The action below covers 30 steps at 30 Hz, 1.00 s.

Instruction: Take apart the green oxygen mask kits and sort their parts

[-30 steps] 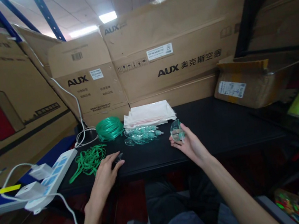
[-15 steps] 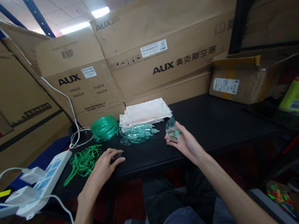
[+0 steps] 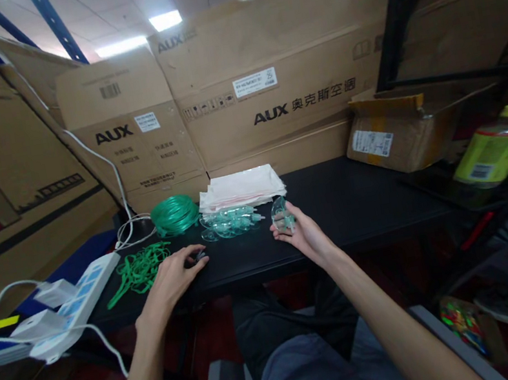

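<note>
My right hand grips a clear greenish plastic face mask just above the black table, with the thumb on its right side. To the left of it lies a pile of similar clear masks. My left hand rests at the table's front edge, its thumb and fingers curled about a small dark object whose kind I cannot make out. Beside that hand is a tangle of green elastic straps. Behind the straps sits a coil of green tubing.
White flat bags are stacked behind the masks. A white power strip with plugs and cables lies at the left. An open cardboard box and a yellow-labelled bottle stand at the right. Large cartons wall off the table's back.
The whole view has shifted slightly, with the scene sliding left. Both hands keep nearly the same pose; the mask stays in my right hand.
</note>
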Tool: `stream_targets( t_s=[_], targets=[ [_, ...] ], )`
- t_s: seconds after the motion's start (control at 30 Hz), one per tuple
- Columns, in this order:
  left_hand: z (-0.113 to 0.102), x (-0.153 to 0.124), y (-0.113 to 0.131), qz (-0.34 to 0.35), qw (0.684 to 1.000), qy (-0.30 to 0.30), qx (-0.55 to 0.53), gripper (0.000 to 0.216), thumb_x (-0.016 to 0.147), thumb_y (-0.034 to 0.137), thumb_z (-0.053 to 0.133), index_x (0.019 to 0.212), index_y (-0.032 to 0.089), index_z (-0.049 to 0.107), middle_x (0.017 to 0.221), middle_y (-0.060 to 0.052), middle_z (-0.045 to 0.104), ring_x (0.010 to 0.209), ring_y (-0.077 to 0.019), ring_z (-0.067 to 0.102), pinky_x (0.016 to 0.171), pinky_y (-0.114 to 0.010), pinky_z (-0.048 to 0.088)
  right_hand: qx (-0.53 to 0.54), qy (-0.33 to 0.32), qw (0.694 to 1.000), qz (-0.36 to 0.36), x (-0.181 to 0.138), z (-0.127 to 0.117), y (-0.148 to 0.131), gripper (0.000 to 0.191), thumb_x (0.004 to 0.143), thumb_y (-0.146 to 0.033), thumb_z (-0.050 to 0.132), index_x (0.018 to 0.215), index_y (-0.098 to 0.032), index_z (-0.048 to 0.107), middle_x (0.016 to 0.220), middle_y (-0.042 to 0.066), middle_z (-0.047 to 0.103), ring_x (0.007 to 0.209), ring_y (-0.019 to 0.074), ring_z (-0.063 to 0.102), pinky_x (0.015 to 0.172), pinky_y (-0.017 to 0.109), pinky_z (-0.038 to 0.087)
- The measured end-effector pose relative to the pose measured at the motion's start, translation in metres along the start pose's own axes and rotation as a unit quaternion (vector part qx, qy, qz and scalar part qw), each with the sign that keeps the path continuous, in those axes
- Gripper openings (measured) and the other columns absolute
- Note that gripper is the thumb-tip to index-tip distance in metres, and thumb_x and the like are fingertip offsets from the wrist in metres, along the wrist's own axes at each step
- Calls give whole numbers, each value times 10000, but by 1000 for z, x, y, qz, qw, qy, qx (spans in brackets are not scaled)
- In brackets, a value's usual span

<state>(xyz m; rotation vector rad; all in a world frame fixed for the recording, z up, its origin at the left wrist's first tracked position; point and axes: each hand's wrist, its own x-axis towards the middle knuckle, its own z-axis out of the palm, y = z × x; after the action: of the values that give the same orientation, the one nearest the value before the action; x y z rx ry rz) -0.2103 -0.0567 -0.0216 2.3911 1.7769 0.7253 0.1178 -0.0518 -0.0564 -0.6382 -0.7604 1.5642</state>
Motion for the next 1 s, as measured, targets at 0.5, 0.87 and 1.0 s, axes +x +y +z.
stream_targets(
  t_s=[0.5,0.87,1.0],
  targets=[
    [32,8,79,98,977,118,-150,361,939,501,672,1132,209,763,1049,-59,788,903,-217,729,909,-333,566,-151,-77,985,-21,-5,10,-8,359,842,-510,809,840,-161,724,812,73,793,684,173,749,655,268,591],
    [73,34,104,125,951,109,-261,273,916,441,755,1147,306,805,1052,-35,803,946,-218,753,860,-319,622,-381,-85,920,-23,1,-7,-13,278,847,-519,784,918,-254,745,669,-33,670,587,144,571,519,242,413],
    [72,39,107,127,961,77,-234,306,931,437,736,1216,339,784,1087,-35,793,953,-207,769,869,-294,636,-366,-98,925,17,0,-8,-16,294,819,-532,800,932,-265,755,740,-10,716,640,164,616,570,248,476]
  ],
)
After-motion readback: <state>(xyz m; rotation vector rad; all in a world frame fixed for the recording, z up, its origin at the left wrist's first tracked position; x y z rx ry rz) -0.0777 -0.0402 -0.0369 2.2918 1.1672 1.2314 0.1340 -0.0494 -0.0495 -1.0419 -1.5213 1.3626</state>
